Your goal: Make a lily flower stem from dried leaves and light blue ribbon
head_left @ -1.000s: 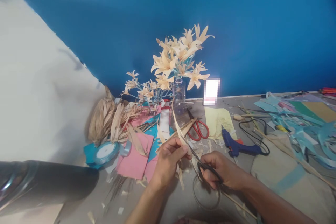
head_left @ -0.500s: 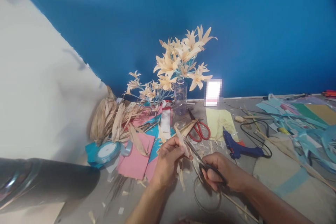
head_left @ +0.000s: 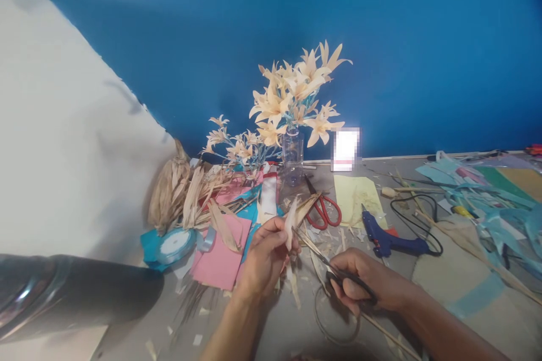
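Observation:
My left hand [head_left: 269,248] pinches a pale, petal-shaped piece of dried corn husk [head_left: 291,219] between thumb and fingers, its tip pointing up. My right hand [head_left: 355,276] is closed around the black handles of a pair of scissors [head_left: 315,248]. The blades point up and left, with their tips close beside the husk piece; whether they touch it I cannot tell. Below the hands, husk scraps [head_left: 295,289] lie on the grey table. Just beyond them rests a red-handled pair of scissors [head_left: 325,212] with more husk strips against it.
Cream husk flowers [head_left: 292,90] stand in a clear bottle [head_left: 292,158] at the back. A blue glue gun [head_left: 389,240] with its cord lies right, near yellow paper [head_left: 351,197]. Left are a ribbon roll [head_left: 175,245], pink sheets [head_left: 218,271] and bundled husks [head_left: 167,194]. A dark cylinder [head_left: 76,293] juts in.
The husk piece has turned more upright in my left hand. My right hand and the scissors have shifted slightly right, and the blades sit lower against the piece.

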A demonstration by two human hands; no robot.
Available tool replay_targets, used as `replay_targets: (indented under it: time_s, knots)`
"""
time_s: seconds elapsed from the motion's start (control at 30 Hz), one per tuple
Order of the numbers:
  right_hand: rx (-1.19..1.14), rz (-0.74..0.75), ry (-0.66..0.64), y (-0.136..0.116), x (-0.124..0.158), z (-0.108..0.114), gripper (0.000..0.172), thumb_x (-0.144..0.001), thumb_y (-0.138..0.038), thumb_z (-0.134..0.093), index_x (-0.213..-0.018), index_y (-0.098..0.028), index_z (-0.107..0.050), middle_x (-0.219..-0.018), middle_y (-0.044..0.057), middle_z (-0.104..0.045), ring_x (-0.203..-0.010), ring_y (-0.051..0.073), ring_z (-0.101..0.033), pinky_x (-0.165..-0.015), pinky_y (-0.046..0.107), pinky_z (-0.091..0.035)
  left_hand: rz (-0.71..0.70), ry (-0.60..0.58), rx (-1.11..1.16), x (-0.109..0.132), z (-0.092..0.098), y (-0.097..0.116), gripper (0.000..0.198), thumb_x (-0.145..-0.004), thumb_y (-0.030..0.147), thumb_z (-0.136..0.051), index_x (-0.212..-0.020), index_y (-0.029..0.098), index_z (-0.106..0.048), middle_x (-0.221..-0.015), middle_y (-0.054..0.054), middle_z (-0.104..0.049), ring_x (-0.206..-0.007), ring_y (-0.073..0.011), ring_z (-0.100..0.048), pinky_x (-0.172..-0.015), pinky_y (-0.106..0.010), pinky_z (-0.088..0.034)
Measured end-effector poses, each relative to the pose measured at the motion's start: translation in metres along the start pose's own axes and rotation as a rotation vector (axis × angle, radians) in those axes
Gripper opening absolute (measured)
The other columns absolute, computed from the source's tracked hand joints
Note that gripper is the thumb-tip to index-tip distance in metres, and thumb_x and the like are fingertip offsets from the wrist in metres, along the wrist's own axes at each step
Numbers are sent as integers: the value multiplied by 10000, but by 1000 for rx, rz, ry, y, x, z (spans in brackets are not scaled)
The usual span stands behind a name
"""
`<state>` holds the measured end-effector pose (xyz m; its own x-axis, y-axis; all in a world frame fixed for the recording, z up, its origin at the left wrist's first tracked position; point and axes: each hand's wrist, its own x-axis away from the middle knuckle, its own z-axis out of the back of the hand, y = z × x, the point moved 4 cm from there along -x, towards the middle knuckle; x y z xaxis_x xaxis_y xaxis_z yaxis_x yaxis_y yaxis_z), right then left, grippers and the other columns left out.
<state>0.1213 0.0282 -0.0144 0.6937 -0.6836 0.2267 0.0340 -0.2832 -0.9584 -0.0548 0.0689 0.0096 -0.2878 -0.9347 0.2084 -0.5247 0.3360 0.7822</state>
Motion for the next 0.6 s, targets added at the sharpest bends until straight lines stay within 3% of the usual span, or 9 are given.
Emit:
replay_targets:
  time_s: [0.4, 0.6]
  knots:
    - [-43, 27, -34, -3, 2, 0, 691, -633, -814, -637, -648, -128, -558, -474, -11, -523, -413, 67, -393, -430, 202, -269, -89, -10, -70, -3, 4, -2, 135, -687, 239, -705, -671, 157, -599, -626, -27, -617, -595, -140, -568, -541, -224, -417]
    - [-92, 20, 8, 0, 4, 3, 679, -624, -810, -649, -640, -137, -563, -467, -18, -522, -400, 61, -361, -407, 206, -238, -27, -68, -21, -2, 1, -1, 104, -687, 219, -679, -666, 158, -597, -660, -31, -600, -597, -134, -540, -473, -198, -371]
